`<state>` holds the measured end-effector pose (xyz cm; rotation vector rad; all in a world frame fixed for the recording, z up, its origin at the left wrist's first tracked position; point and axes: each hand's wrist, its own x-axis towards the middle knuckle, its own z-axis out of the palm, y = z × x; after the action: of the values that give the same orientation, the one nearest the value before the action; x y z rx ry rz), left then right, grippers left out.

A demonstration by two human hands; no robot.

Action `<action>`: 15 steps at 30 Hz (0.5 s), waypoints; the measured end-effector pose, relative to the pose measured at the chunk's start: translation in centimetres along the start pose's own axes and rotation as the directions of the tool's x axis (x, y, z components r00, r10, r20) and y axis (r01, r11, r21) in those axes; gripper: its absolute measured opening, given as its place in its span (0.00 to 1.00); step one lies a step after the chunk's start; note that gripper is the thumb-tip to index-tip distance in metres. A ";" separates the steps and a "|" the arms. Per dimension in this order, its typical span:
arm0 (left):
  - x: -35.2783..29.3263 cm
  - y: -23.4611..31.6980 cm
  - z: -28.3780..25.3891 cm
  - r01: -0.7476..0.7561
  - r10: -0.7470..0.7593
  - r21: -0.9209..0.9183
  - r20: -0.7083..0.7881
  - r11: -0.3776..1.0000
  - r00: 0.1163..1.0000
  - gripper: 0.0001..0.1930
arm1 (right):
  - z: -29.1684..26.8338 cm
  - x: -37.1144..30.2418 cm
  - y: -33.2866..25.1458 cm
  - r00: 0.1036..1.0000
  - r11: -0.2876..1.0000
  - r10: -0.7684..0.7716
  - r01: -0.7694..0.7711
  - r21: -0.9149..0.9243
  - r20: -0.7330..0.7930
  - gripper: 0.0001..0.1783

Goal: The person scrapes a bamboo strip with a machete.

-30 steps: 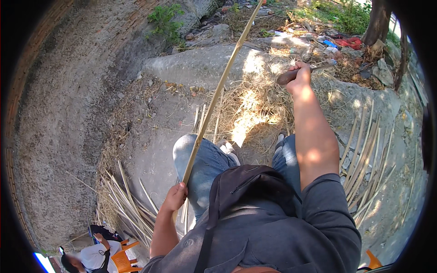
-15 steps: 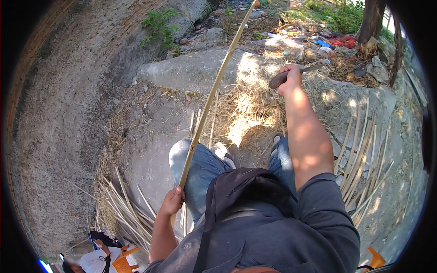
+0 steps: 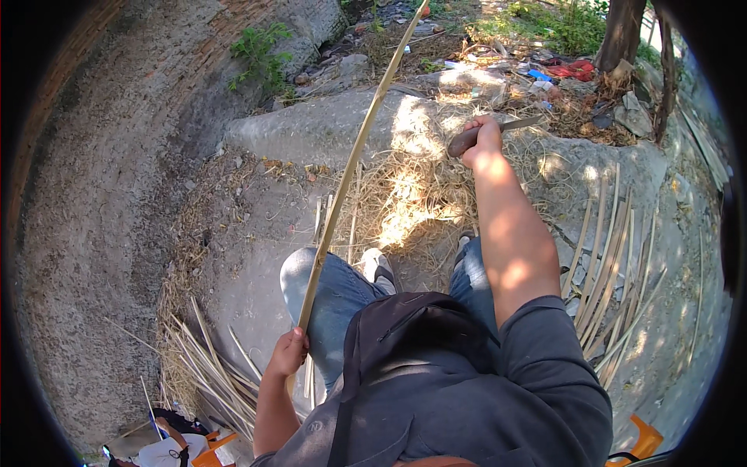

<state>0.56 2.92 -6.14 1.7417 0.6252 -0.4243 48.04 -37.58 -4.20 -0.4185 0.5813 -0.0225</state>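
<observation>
My left hand (image 3: 289, 352) is closed round the lower part of a long, pale split-bamboo strip (image 3: 350, 167). The strip slants up across my left knee and reaches the top edge of the view. Out in front, my right hand (image 3: 484, 140) grips the dark wooden handle of a knife (image 3: 520, 123). Its blade points to the right, apart from the strip. Below and between my hands lies a heap of thin curled shavings (image 3: 412, 187).
Several pale strips lie in a bundle (image 3: 210, 366) at my left and another (image 3: 615, 272) at my right. A low concrete ledge (image 3: 311, 124) runs ahead, with litter, plants and a tree trunk (image 3: 621, 35) beyond. A person in white (image 3: 165, 451) sits at lower left.
My right hand with the knife has shifted slightly left and a little nearer. The whole scene has slid slightly left. Both grips stay the same.
</observation>
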 end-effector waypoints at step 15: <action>0.0 -0.1 0.1 -0.021 0.021 0.031 -0.024 0.999 0.999 0.34 | -0.2 1.5 0.2 0.997 0.996 -0.017 0.010 -0.089 -0.078 0.09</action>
<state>0.48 2.84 -6.20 1.7838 0.6203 -0.4004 49.17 -37.67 -5.27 -0.5098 0.6592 -0.0264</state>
